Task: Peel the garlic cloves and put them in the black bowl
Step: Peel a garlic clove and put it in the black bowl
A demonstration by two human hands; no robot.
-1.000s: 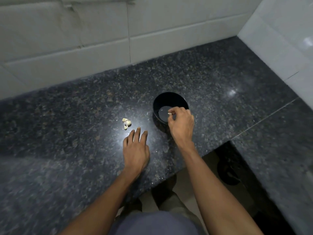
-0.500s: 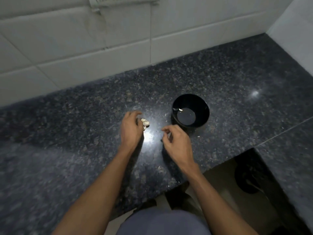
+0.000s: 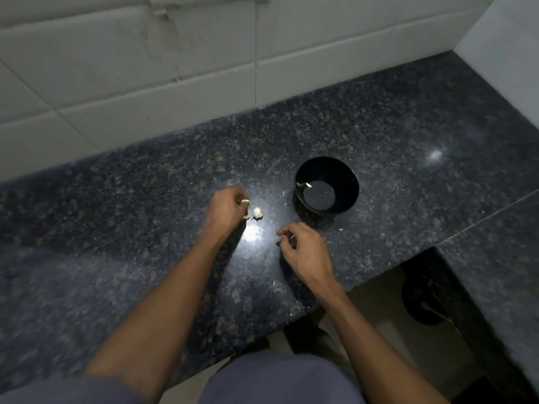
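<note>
Garlic cloves (image 3: 257, 212), small, pale and papery, lie on the dark speckled granite counter (image 3: 116, 228), touching the left hand (image 3: 226, 209), whose curled fingers pinch one. Right of them, the right hand (image 3: 303, 252) hovers loosely curled, holding nothing visible. Farther right stands the round black bowl (image 3: 348, 196), one pale peeled clove (image 3: 308, 185) inside.
</note>
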